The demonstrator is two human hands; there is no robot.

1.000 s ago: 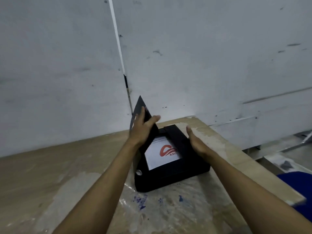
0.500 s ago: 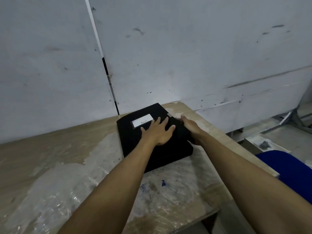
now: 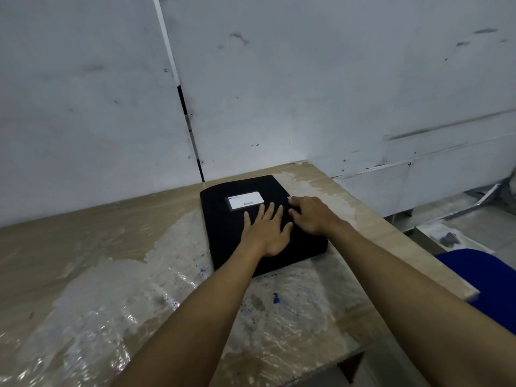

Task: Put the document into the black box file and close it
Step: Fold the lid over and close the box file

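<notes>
box file: black box file (image 3: 231, 224) lid down, flat on worktop (image 3: 111, 247) near wall (image 3: 279, 79)
label: white label (image 3: 245, 200) on lid
left hand (image 3: 266, 233): grip released, palm flat on lid
right hand (image 3: 311, 216): fingers curled at lid's right edge, grip unclear
chair: blue chair (image 3: 485, 275) right of worktop

I see a plain black box file (image 3: 237, 227) with a white label (image 3: 245, 200) on its lid, carrying dark print too small to read. The table (image 3: 83, 247) under the file is tan wood with pale, shiny blotches and small blue specks just in front of the file. Behind the file the wall (image 3: 307, 79) is scuffed grey-white. Right of the file sits something solid blue (image 3: 485, 277).
</notes>
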